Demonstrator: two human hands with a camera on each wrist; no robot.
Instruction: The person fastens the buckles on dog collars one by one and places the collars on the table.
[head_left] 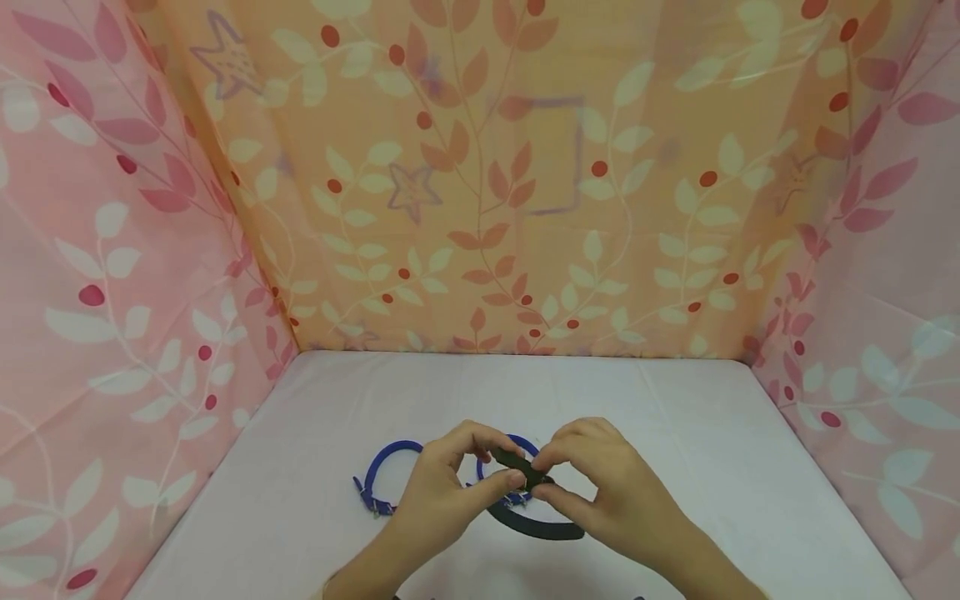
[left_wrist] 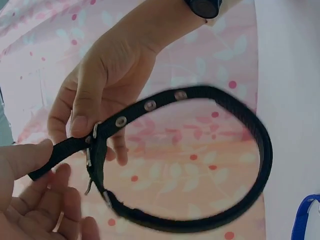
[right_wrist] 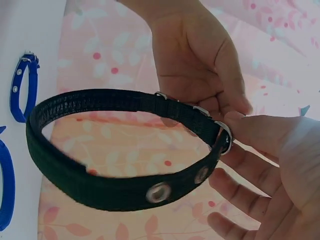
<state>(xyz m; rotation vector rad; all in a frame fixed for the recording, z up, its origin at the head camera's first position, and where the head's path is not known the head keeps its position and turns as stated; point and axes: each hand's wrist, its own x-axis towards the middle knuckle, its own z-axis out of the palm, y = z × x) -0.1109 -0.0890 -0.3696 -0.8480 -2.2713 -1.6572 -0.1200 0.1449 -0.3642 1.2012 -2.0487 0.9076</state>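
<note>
Both hands hold a dark green collar (head_left: 536, 529) up above the white table, its strap curved into a loop. My left hand (head_left: 442, 483) pinches the strap's tail end (left_wrist: 62, 152) between thumb and fingers. Thumb and fingers of my right hand (head_left: 615, 479) pinch the collar beside its metal buckle (right_wrist: 225, 137). The tail passes through the buckle, and metal-rimmed holes (left_wrist: 150, 105) line the strap. Two blue collars lie on the table behind the hands: one collar (head_left: 371, 483) at the left, the other collar (head_left: 525, 444) partly hidden by my left hand and the dark collar.
The white table (head_left: 637, 392) spreads around the hands. Patterned cloth walls close it in: an orange wall (head_left: 495, 250) at the back, a pink wall (head_left: 112, 333) at the left and another pink wall (head_left: 877, 292) at the right. A dark watch (left_wrist: 204, 7) is on my right wrist.
</note>
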